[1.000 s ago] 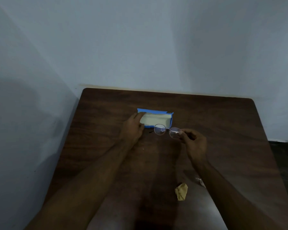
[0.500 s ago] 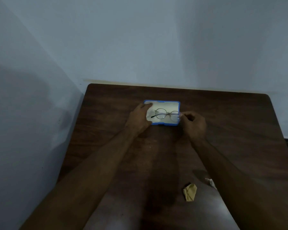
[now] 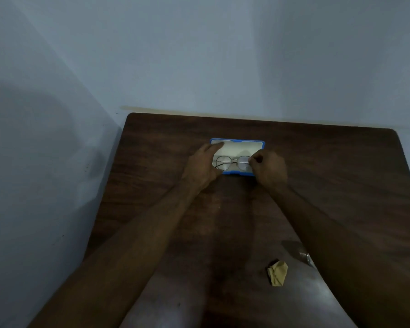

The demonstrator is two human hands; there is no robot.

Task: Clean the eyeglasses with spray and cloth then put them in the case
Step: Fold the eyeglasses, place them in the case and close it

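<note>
A blue eyeglass case [image 3: 239, 141] with a pale lining lies open on the dark wooden table [image 3: 317, 166]. Thin round-rimmed eyeglasses [image 3: 232, 161] rest inside its near half. My right hand [image 3: 269, 166] pinches the right end of the frame at the case's right side. My left hand [image 3: 202, 165] rests on the case's left edge, its fingers reaching to the far left corner. A crumpled yellow cloth [image 3: 278, 272] lies near my right forearm. A small spray bottle [image 3: 306, 257] shows beside it, mostly hidden by that arm.
The table stands in a corner, with a pale wall along its far edge and another along its left edge. Bare tabletop shows to the right of the case and between my forearms.
My right hand carried the eyeglasses from above the table in front of the case down into it. My left hand stayed on the case's left edge.
</note>
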